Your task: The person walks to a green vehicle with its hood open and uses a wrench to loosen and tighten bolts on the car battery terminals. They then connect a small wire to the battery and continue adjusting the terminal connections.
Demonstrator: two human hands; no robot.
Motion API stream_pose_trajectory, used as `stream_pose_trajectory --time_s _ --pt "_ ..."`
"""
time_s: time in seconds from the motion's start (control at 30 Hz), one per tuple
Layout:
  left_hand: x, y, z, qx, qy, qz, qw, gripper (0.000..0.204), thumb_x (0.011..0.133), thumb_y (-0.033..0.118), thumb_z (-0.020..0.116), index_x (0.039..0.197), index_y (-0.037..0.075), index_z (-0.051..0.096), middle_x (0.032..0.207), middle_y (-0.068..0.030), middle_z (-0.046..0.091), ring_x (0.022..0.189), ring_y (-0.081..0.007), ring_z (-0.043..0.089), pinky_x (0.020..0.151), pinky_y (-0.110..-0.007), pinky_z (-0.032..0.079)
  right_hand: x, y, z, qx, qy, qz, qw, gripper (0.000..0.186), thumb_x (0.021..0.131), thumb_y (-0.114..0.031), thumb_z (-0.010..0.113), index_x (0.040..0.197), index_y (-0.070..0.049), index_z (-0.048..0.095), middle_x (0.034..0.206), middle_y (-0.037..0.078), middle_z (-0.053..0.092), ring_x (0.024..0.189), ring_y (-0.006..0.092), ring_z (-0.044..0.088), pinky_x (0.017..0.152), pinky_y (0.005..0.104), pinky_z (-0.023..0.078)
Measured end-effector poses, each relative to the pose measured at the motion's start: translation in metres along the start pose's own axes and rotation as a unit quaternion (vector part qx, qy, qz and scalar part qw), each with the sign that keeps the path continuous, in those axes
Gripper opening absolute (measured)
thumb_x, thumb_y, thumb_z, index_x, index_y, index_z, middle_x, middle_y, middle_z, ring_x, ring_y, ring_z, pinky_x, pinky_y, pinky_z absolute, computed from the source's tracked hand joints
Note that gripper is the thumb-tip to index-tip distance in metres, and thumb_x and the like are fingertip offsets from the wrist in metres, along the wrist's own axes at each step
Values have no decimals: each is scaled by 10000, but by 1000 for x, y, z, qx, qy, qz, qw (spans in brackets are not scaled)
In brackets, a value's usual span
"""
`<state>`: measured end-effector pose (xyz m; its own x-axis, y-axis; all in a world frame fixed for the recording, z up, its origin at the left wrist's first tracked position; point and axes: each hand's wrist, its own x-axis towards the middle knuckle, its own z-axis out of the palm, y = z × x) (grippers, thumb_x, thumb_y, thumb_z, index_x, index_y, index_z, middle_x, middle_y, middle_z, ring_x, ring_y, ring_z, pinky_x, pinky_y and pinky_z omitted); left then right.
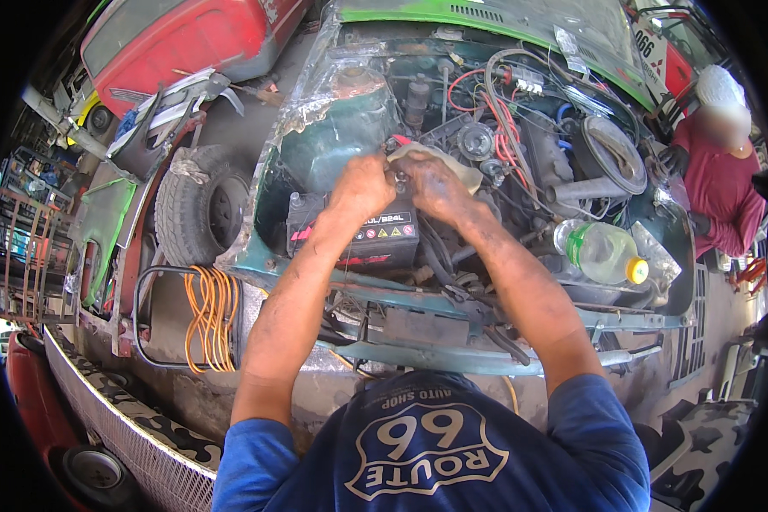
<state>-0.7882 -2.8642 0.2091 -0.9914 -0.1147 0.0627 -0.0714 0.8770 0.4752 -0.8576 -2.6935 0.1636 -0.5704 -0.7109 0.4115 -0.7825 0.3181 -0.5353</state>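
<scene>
Both my hands meet over the far edge of a black car battery point(386, 247) in the engine bay. My left hand point(365, 186) is closed, its fingers pressed together beside a small metal piece near the battery's top. Close on its right, my right hand point(435, 186) is closed too, fingers curled in toward the same spot. What either hand grips is hidden behind the fingers. A pale cloth-like piece point(461, 168) shows just beyond my right hand. A small red piece point(400, 139) lies past my fingertips.
Red cables point(505, 136) and hoses cross the engine. A round air filter housing point(610, 154) stands at the right. A clear bottle point(604, 253) with a yellow cap lies nearer. Left are a tire point(198, 205) and coiled orange cord point(209, 320). Another person point(718, 175) is at the right.
</scene>
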Motion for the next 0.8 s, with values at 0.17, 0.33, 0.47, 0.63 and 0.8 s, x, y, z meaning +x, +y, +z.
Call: stream_pose_trajectory --time_s 0.17,0.33,0.47,0.63,0.8 --pt "2 0 -2 25 8 16 1000 296 919 168 658 1145 0 749 1056 -302 744 1053 -490 710 956 -542 572 1 -4 -15 -3 -31 29 999 328 845 -7 692 1171 20 711 1137 244 711 1145 429 669 988 483 539" --pt "3 -2 1 17 -9 15 1000 258 906 161 667 1081 9 780 1066 -300 745 1047 -490 715 948 -531 578 -5 -8 -15 32 -2 52 998 280 863 -41 709 1128 48 727 1061 246 744 1045 423 711 935 474 557" --pt "8 2 0 49 -5 26 998 219 846 129 679 1003 33 798 966 -258 758 978 -455 732 924 -512 571 -6 -5 -10 32 -14 55 998 299 883 -55 716 1168 35 728 1089 247 755 1053 414 724 939 467 560" --pt "30 18 -16 155 -99 18 983 264 815 136 693 1013 1 803 1058 -273 760 1038 -437 739 935 -486 594 -5 -2 -4 89 0 63 994 303 888 -50 721 1182 24 731 1107 234 763 1072 391 737 941 446 561" --pt "50 33 -24 209 -168 29 963 306 833 152 708 1056 -37 798 1120 -295 748 1081 -423 739 929 -474 602 0 2 -2 138 -47 160 976 293 923 -97 772 1207 -26 756 1106 176 791 1028 253 748 929 399 549"
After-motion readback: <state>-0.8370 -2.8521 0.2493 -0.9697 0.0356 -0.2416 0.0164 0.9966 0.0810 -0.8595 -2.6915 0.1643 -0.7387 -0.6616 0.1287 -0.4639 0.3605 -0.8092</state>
